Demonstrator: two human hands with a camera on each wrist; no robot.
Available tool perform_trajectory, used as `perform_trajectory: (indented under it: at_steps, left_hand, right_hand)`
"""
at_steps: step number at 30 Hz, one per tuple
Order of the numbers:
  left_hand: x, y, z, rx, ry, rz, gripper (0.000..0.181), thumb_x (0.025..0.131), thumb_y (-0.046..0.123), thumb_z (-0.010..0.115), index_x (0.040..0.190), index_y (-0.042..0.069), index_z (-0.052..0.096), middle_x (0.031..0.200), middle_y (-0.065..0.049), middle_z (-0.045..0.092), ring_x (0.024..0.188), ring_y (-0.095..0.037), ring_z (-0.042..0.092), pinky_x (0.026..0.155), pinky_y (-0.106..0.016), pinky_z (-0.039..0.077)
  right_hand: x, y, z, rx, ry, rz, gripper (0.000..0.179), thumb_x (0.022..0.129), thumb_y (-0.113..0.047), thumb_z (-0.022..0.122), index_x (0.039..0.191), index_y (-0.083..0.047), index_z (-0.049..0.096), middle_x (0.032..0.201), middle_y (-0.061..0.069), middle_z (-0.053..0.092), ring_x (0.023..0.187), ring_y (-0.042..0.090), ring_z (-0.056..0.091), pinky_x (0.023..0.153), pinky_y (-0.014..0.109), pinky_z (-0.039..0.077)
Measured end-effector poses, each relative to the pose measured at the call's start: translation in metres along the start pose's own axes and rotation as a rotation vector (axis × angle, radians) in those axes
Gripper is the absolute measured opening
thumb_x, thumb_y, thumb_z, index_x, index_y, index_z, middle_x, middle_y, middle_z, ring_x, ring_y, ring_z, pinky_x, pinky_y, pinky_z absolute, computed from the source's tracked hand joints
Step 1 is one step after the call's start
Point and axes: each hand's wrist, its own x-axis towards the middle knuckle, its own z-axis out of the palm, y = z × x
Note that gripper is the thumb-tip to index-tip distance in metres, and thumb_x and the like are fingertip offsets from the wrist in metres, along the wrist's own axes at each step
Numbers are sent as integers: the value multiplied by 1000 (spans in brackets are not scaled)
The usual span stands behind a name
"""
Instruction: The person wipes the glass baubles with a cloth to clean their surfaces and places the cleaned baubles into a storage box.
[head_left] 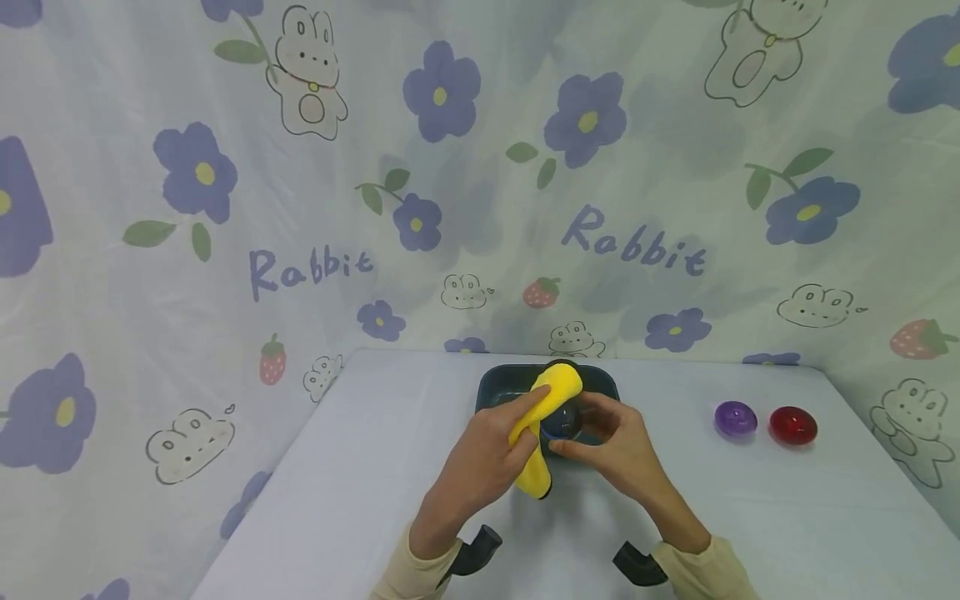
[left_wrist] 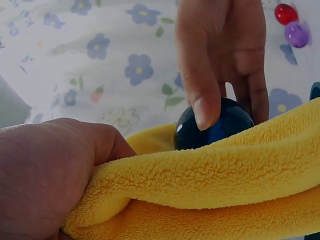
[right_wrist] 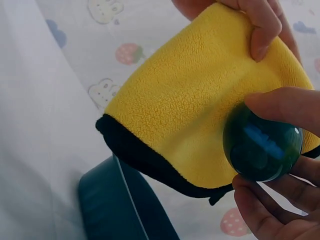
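My left hand point(head_left: 483, 454) grips a yellow plush cloth point(head_left: 558, 390) with black edging, the fabric folded and hanging below the fingers. In the right wrist view the cloth point(right_wrist: 185, 110) spreads out behind a glossy dark blue-green ball point(right_wrist: 260, 142). My right hand point(head_left: 630, 446) holds this ball between thumb and fingers, close against the cloth. From the left wrist side, the ball point(left_wrist: 215, 122) shows partly behind a fold of the fabric, which hides its lower part. Both hands are over the near side of a dark teal tray point(head_left: 491, 385).
To the right on the white table point(head_left: 750, 500) lie a shiny purple ball point(head_left: 736, 419) and a shiny red ball point(head_left: 792, 426), side by side. Behind the table hangs a curtain point(head_left: 480, 208) printed with flowers and rabbits.
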Motion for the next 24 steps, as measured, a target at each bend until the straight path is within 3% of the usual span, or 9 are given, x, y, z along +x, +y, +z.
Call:
perform_trajectory:
  at_steps: [7, 12, 18, 24]
  left_hand:
    - [1, -1, 2, 20, 16, 28, 50, 95, 5, 57, 145, 11, 60, 95, -1, 67, 61, -3, 46, 63, -18, 48]
    - [1, -4, 1, 9, 0, -5, 49, 96, 7, 56, 145, 11, 60, 115, -5, 72, 67, -5, 51, 67, -18, 50]
    - [3, -5, 0, -33, -17, -36, 49, 97, 8, 54, 146, 10, 59, 117, -5, 72, 74, -7, 57, 74, -20, 55]
    - [4, -6, 1, -66, -23, -38, 50, 99, 11, 55, 150, 11, 55, 123, -5, 73, 87, -10, 64, 86, -26, 59]
  right_hand:
    - [-3, -1, -1, 5, -58, -73, 58, 78, -17, 89, 131, -11, 67, 115, 8, 73, 98, 15, 72, 93, 22, 57]
    - [-6, -5, -1, 10, -96, -103, 57, 79, -17, 89, 132, -13, 67, 123, 8, 72, 104, 14, 72, 95, 25, 57]
    - [-4, -4, -4, 102, -113, -182, 56, 79, -6, 86, 131, -9, 67, 124, 14, 70, 105, 11, 71, 95, 26, 58]
    - [-4, -4, -5, 157, -71, -226, 57, 77, 2, 84, 131, -5, 66, 121, 19, 70, 103, 11, 71, 94, 26, 59]
